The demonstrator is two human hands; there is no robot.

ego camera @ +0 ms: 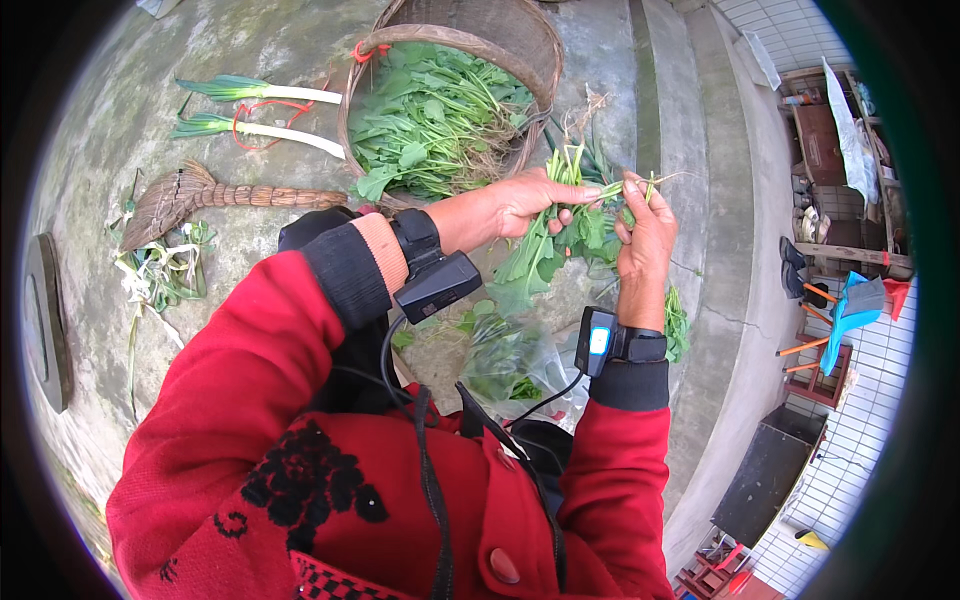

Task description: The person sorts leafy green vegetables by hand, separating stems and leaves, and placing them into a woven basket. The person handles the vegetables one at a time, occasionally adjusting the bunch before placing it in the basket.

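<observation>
In front of me, my left hand grips several leafy green plants, their leaves hanging down and their stem ends pointing up. Thin brown roots stick out above that hand. Just to the right, the thumb and fingers of my right hand pinch the root end of a green stem that reaches across from the left hand. Beyond my hands a wicker basket with an arched handle holds a heap of rooted greens. A clear plastic bag with greens inside lies below my hands.
Two leeks with red string lie left of the basket. A straw hand broom and wilted leaf scraps are on the concrete floor at left. Loose greens lie near a concrete step. Blue-covered stool stands far right.
</observation>
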